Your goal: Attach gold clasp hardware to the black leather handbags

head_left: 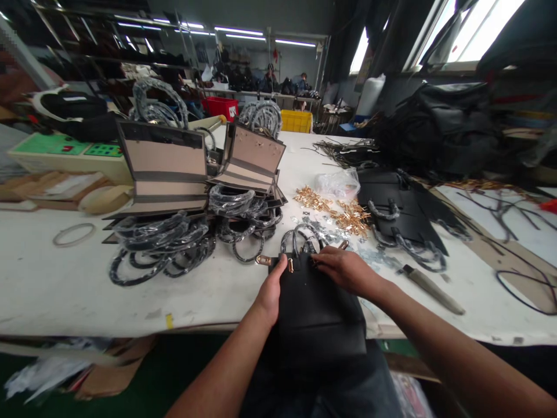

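Observation:
A black leather bag piece point(319, 319) hangs over the front edge of the table toward my lap, its wrapped handles at the far end. My left hand point(272, 293) grips its left edge, the thumb on top beside a gold fitting point(290, 265). Another gold piece point(263, 260) sticks out to the left of that thumb. My right hand point(343, 268) has its fingers pressed together at the upper right of the bag piece, by the handle base; whatever small thing they pinch is hidden. A metal tip point(343, 245) shows just beyond the right knuckles.
Stacked bag panels point(169, 157) with plastic-wrapped handles stand at the left. Gold fittings point(352, 217) and a plastic bag point(337, 184) lie beyond my hands. At the right are more black pieces point(391, 203) and a knife-like tool point(435, 290). A ring point(73, 234) lies far left.

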{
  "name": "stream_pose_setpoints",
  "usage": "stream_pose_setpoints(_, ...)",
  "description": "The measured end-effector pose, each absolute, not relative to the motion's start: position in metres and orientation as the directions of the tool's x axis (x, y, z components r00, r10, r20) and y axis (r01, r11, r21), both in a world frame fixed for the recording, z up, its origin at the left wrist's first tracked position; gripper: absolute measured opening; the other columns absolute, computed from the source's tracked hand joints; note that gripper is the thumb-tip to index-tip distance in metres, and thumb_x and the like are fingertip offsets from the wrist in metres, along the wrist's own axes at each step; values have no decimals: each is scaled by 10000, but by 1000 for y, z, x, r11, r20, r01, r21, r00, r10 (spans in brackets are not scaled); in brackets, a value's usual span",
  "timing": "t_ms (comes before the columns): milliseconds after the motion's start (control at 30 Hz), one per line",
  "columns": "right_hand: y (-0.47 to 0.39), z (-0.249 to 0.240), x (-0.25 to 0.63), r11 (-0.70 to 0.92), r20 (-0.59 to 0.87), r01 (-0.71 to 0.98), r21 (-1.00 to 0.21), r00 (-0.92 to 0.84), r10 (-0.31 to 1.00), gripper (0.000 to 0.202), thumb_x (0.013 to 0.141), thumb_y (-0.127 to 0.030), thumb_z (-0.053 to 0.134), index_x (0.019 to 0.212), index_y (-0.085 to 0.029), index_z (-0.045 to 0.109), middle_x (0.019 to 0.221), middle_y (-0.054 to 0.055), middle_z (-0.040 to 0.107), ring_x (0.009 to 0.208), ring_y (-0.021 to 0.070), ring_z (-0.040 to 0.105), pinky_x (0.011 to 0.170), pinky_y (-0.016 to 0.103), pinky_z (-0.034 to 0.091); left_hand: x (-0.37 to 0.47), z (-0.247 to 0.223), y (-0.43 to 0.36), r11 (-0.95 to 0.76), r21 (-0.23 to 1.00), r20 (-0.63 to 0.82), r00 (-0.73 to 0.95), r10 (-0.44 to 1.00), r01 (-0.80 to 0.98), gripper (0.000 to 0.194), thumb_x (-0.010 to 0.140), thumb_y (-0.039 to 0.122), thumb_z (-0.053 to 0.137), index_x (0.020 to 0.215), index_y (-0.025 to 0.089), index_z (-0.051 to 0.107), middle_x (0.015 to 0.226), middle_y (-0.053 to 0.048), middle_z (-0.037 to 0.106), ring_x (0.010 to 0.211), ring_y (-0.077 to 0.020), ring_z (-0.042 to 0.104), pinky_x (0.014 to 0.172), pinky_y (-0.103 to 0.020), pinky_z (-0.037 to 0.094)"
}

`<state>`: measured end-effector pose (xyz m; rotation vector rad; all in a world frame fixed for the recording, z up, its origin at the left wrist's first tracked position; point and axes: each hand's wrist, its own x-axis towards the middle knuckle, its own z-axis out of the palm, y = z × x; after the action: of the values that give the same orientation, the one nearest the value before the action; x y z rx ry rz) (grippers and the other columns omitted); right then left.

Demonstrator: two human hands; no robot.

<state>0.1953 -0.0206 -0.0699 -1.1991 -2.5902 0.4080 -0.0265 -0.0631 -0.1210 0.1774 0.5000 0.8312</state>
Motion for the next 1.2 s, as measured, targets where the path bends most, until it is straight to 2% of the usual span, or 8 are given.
stream_pose_setpoints(133,-23,-70,193,597,122,734,-324,-593,796,341,989,-219,547,1289,-259,705,1170,79,721,986,216,719,864,297,552,-26,-119,-63,669,301,-339,580,741,-679,653,924,603,622,1380,135,627,1152,-162,778,1195,-407,686,1102,-553,486)
stream_pose_setpoints(300,-25,-74,193,585,162,741,-328,-566,808,343,976,-221,560,1280,-267,711,1153,69,729,966,207,720,846,287,548,-25,-116,-62,676,290,-387,564,730,-677,631,918,589,634,1357,135,650,1147,-158,780,1192,-408,685,1092,-549,494)
stream_pose_setpoints(500,-18,-73,196,626,180,688,-367,-607,774,337,978,-208,549,1263,-255,723,1107,73,731,946,201,712,856,291,545,-24,-120,-61,663,327,-392,542,744,-673,639,906,606,646,1353,150,656,1143,-150,782,1186,-404,690,1077,-543,508)
stream_pose_setpoints(667,-16,-73,195,642,150,687,-340,-635,758,329,979,-199,548,1252,-246,726,1092,67,723,937,192,706,842,273,530,-23,-118,-62,642,366,-396,511,763,-674,637,908,612,642,1346,151,662,1118,-150,787,1167,-402,700,1061,-541,521)
stream_pose_setpoints(833,-22,-72,189,585,116,765,-268,-577,808,334,973,-195,535,1233,-263,732,1136,65,721,930,192,710,807,266,518,-22,-113,-62,667,323,-423,528,736,-671,630,894,611,653,1316,145,682,1111,-152,789,1168,-408,698,1058,-544,523)
stream_pose_setpoints(1033,-10,-62,193,654,63,684,-323,-673,737,300,977,-197,548,1194,-247,750,1043,64,722,926,191,694,828,268,507,-21,-110,-63,658,292,-433,518,738,-694,594,915,575,645,1337,158,671,1109,-137,792,1168,-392,701,1069,-526,519)
stream_pose_setpoints(1200,-11,-67,190,621,78,742,-253,-624,777,317,963,-181,555,1205,-251,747,1082,63,726,931,196,698,822,272,502,-21,-112,-63,654,278,-432,516,740,-704,587,917,565,650,1333,152,672,1098,-140,794,1151,-389,710,1068,-521,521)
